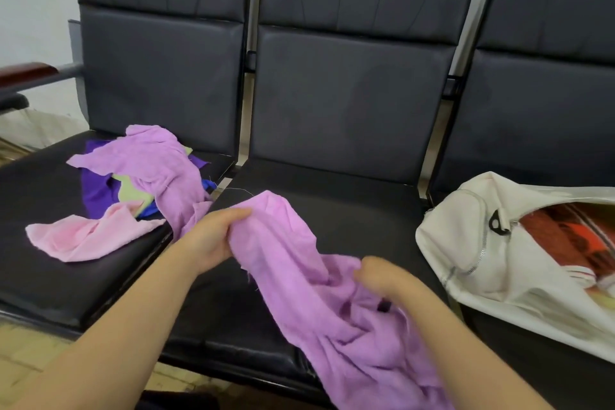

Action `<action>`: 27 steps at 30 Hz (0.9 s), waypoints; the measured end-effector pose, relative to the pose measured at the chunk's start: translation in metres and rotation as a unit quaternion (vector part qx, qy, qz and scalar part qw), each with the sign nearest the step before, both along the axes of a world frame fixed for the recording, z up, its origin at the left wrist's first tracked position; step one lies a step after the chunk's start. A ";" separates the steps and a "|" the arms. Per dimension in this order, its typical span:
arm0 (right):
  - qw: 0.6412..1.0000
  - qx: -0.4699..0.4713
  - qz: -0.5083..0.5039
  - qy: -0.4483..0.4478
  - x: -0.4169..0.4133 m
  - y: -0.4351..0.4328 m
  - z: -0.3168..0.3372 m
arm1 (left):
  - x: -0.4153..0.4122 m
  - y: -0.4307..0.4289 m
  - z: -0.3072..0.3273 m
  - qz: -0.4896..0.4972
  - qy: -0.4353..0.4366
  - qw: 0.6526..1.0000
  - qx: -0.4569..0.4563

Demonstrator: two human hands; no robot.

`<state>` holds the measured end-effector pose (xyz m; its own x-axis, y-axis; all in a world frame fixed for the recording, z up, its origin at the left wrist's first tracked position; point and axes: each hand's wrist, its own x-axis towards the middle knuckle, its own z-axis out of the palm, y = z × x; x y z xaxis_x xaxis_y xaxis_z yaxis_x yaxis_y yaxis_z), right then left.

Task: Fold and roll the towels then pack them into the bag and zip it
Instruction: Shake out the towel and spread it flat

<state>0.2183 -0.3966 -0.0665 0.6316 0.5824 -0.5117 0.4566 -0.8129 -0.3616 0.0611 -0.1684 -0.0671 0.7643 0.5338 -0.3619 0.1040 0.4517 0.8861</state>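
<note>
Left fingers (238, 214) curled round the upper end of a lilac towel (299, 276), bunching the cloth in a grip; left hand (213, 236) sits over the front left corner of the middle seat. Right fingers (366, 268) curled down into the same towel further along, knuckles up, gripping a fold; right hand (382, 276) lower and nearer the camera than the left. Both forearms bare. The towel is crumpled and unfolded, neither folded nor rolled; it runs slantwise from the left hand across the middle seat, past the right hand, and drops over the seat's front edge out of the bottom of the view. A loose thread trails from its top corner. The bench (349, 210) is a row of three dark padded seats with tall backs. On the left seat, a loose heap: a second lilac towel (156, 156) on top, a pink towel (83, 236) spread toward the front, a purple towel (96, 190) underneath, a pale green cloth (129, 191) and a bit of blue cloth (208, 185) showing between them. None of the heap is folded. On the right seat lies a white bag (466, 243), on its side, well apart from the hands; its zipper (479, 256) is undone, black pull (497, 223) at the mouth, red and orange cloth (565, 236) visible inside. A wooden armrest (26, 71) stands at far left.
</note>
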 end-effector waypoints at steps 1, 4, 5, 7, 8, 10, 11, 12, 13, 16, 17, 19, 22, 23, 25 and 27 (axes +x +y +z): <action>0.981 0.143 -0.099 0.088 0.006 -0.004 0.010 | 0.005 -0.005 0.010 0.008 -0.063 0.998 -0.019; 0.784 0.449 -0.292 0.313 0.039 -0.011 0.052 | 0.021 -0.011 0.049 0.029 -0.153 0.987 0.033; 0.750 0.504 -0.288 0.319 0.050 -0.013 0.071 | 0.026 -0.010 0.065 0.040 -0.162 0.985 0.053; 0.724 0.591 -0.256 0.248 0.069 -0.015 0.106 | 0.037 -0.004 0.097 0.073 -0.148 0.981 0.105; 0.745 0.602 -0.251 0.143 0.075 -0.017 0.123 | 0.041 0.003 0.112 0.099 -0.123 0.976 0.148; 0.787 0.553 -0.253 -0.102 0.086 -0.025 0.155 | 0.045 0.020 0.139 0.157 -0.035 0.948 0.274; 0.787 0.542 -0.251 -0.155 0.091 -0.031 0.169 | 0.045 0.027 0.152 0.174 0.013 0.925 0.339; 0.776 0.560 -0.251 -0.146 0.098 -0.038 0.181 | 0.043 0.031 0.166 0.181 0.055 0.904 0.383; 0.751 0.600 -0.260 -0.090 0.101 -0.044 0.195 | 0.041 0.034 0.179 0.179 0.087 0.893 0.404; 0.686 0.680 -0.256 0.038 0.104 -0.059 0.219 | 0.031 0.037 0.210 0.168 0.095 0.904 0.382; 0.687 0.681 -0.248 0.043 0.101 -0.062 0.224 | 0.028 0.040 0.216 0.159 0.059 0.924 0.343; 0.680 0.692 -0.236 0.060 0.095 -0.066 0.229 | 0.021 0.041 0.224 0.118 -0.067 0.962 0.237; 0.654 0.718 -0.221 0.088 0.085 -0.069 0.236 | 0.012 0.039 0.225 0.027 -0.194 0.961 0.194; 0.652 0.720 -0.220 0.090 0.082 -0.070 0.240 | 0.011 0.038 0.223 0.007 -0.181 0.958 0.221; 0.656 0.715 -0.229 0.075 0.079 -0.069 0.246 | 0.009 0.032 0.218 -0.038 -0.056 0.933 0.354; 0.675 0.698 -0.233 0.057 0.078 -0.069 0.250 | 0.009 0.027 0.217 -0.056 0.126 0.869 0.475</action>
<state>0.2960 -0.4656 0.1837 0.9152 0.2996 0.2694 0.1739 0.3093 -0.9349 0.0706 -0.1419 0.1498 0.7910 0.6106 0.0390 0.3444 -0.4970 0.7965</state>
